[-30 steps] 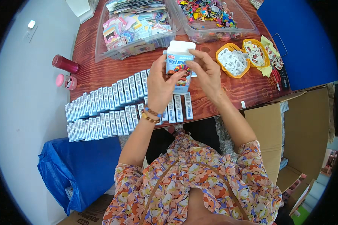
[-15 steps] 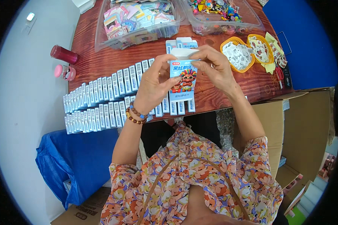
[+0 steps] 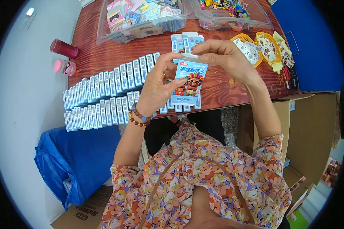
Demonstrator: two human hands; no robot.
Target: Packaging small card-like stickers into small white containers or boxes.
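Observation:
A small light-blue cardboard box (image 3: 185, 89) with a cartoon figure on its front is upright in my left hand (image 3: 156, 84), the thumb pressed on its front and the fingers behind its left edge. At the box's top, my right hand (image 3: 229, 59) pinches the white flap (image 3: 190, 57) between thumb and fingers. The flap looks partly folded down. Behind the held box lie more blue boxes (image 3: 191, 38), and others show below it near the table edge. To the left of my left hand, two long rows of boxes (image 3: 113, 84) stand packed side by side.
Two clear plastic bins, one of colourful cards (image 3: 149, 28) and one of small toys (image 3: 233, 21), stand at the back. Yellow baskets (image 3: 263, 61) of small packets and red scissors (image 3: 285, 76) are at right. A red tumbler (image 3: 65, 49) and pink-lidded jar (image 3: 67, 68) stand left.
The box in my left hand has tilted slightly, and its top flap has come lower under my right fingers. My right hand and forearm have shifted to the right.

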